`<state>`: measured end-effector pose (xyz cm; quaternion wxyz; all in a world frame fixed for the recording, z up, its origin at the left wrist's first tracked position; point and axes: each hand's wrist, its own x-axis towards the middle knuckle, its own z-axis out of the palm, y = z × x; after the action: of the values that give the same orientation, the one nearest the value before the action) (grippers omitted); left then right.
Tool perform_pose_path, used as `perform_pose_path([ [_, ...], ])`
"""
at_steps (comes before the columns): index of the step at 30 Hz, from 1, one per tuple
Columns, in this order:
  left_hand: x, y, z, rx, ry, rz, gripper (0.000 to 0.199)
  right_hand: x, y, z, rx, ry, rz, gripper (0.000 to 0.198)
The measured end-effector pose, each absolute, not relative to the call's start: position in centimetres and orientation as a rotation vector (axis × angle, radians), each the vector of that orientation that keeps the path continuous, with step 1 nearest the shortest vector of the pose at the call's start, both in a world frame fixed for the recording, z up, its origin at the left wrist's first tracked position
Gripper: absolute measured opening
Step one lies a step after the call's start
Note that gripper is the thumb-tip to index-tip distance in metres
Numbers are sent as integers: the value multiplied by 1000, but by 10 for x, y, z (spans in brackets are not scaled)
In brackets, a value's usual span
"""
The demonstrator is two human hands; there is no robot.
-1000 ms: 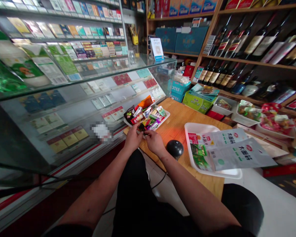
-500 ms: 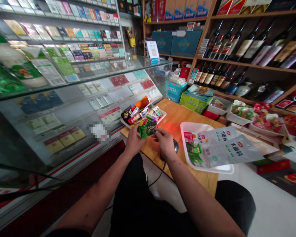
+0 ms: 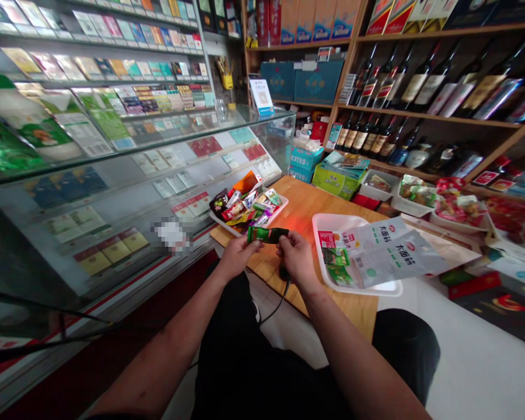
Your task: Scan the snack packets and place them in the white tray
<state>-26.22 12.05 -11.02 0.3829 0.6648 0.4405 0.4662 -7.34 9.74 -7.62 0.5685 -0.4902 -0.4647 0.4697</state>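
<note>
Between my two hands a small green snack packet [image 3: 269, 235] is stretched out level above the wooden table. My left hand [image 3: 240, 255] pinches its left end, and my right hand [image 3: 298, 256] grips its right end. Just beyond the packet stands a white tray [image 3: 281, 211] heaped with small mixed snack packets [image 3: 249, 205]. To the right of my right hand sits another white tray [image 3: 321, 224]. It holds green packets [image 3: 336, 265], a red-and-white packet and large grey snack bags [image 3: 387, 251], which overhang its right rim.
A glass display counter [image 3: 166, 169] with cigarette packs runs along the left. The wooden table [image 3: 295, 195] carries both trays; a black cable [image 3: 276, 306] hangs at its near edge. Wine bottles [image 3: 420, 81] line shelves at the back right, above boxes of packaged snacks [image 3: 420, 195].
The green packet has turned from tilted, broad face showing, to a level, narrower strip. My left hand now pinches its end from nearer. The view has shifted slightly.
</note>
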Motion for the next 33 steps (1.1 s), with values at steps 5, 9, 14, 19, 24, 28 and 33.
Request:
perform_pose_path([
  [5, -255, 110, -95, 1641, 985, 1286, 39, -63, 86, -81, -1254, -1131, 1049, 32],
  [9, -249, 105, -92, 1543, 997, 1292, 35, -55, 82, -94, -1269, -1212, 958, 36],
  [14, -239, 100, -97, 1354, 1049, 1342, 38, -45, 72, -103, -1257, -1252, 902, 34],
  [19, -224, 92, -102, 1193, 1028, 1359, 40, -35, 57, -102, -1256, -1201, 1012, 33],
  [24, -212, 86, -108, 1144, 980, 1342, 39, -23, 47, -103, -1292, -1221, 948, 32],
  [28, -200, 86, -106, 1124, 955, 1362, 41, -16, 44, -101, -1241, -1312, 1036, 28],
  [33, -185, 94, -92, 1275, 897, 1401, 32, -2, 53, -97, -1296, -1320, 960, 28],
])
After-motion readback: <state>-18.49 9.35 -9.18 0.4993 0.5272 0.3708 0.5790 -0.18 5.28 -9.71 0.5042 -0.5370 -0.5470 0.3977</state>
